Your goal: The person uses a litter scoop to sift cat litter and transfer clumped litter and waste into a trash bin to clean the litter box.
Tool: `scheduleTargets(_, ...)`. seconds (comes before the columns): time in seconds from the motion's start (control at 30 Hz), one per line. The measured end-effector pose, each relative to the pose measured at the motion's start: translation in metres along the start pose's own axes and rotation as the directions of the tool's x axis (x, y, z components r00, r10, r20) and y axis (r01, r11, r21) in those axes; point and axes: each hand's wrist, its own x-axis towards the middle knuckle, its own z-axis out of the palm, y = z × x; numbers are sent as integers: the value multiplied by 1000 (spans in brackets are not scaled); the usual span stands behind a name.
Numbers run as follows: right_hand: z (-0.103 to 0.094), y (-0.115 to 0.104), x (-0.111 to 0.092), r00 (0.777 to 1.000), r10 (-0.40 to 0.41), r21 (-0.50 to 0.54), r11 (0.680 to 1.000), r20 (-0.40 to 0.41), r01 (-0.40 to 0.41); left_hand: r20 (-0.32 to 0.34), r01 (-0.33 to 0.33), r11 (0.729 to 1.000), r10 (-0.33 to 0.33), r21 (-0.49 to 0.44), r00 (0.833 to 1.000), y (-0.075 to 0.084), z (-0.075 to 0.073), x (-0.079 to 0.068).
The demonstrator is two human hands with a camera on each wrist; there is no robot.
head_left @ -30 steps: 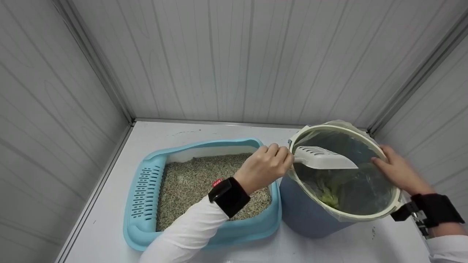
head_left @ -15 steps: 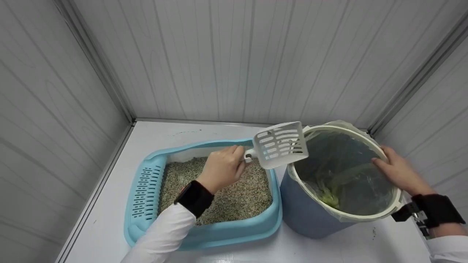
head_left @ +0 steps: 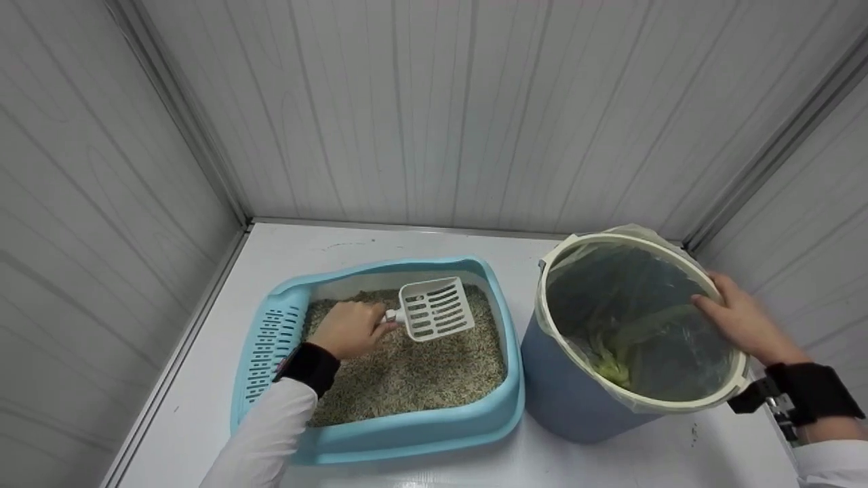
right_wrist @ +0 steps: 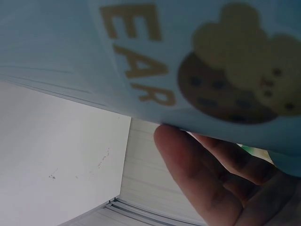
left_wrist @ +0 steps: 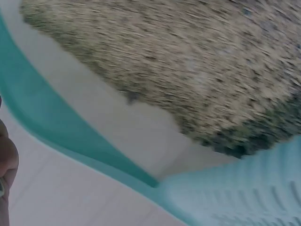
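My left hand (head_left: 349,330) grips the handle of a white slotted litter scoop (head_left: 437,310) above the blue litter box (head_left: 413,432). The scoop's slots show litter through them. Grainy litter (head_left: 420,379) covers the box floor; the left wrist view catches only a sliver of the fingers (left_wrist: 6,155) at its edge. On the right, my right hand (head_left: 749,322) holds the rim of a blue trash bin (head_left: 576,400), thumb over the inner side. In the right wrist view, fingers (right_wrist: 181,155) lie against the bin's outer wall, printed with a bear.
A translucent bag (head_left: 668,352) lines the bin, with something yellow-green (head_left: 612,369) at the bottom. The box and bin stand side by side on a white surface (head_left: 298,251). Grey panels (head_left: 434,122) enclose the back and sides.
My left hand has drawn the scoop out from over the bin, leftward and down to above the litter, and its slotted face has come into view. The right hand stays on the rim.
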Motion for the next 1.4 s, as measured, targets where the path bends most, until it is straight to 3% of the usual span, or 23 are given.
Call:
scheduleTargets(0.2, -1, -1, -4, 1000, 0, -22, 1000, -10, 0, 95, 53, 998, -56, 34, 994, -18, 15, -8)
scheduleTargets(0.63, -3, 1, -6, 999, -18, -7, 1000, -32, 18, 215, 38, 996, -54, 78, 975, -29, 44, -12)
scheduleTargets(0.77, -3, 1, -7, 999, -20, -8, 1000, -35, 19, 255, 95, 994, -107, 60, 961, -30, 50, -11)
scheduleTargets(0.9, -3, 2, -7, 999, -28, -8, 1000, -38, 28, 275, 160, 985, -172, 66, 946, -32, 57, -11)
scheduleTargets(1.1, -1, 2, -6, 999, -25, -13, 1000, -44, 24, 287, 217, 976, -215, 25, 933, -33, 63, -12)
scheduleTargets(1.23, -1, 3, -5, 998, -30, -15, 999, -52, 29, 328, 266, 964, -256, 15, 909, -32, 68, -11)
scheduleTargets(1.33, -1, 3, -5, 997, -35, -19, 999, -62, 34, 325, 264, 964, -259, 29, 909, -32, 69, -11)
scheduleTargets(1.4, -1, 4, -5, 997, -34, -23, 999, -63, 32, 306, 250, 967, -252, 45, 918, -31, 71, -11)
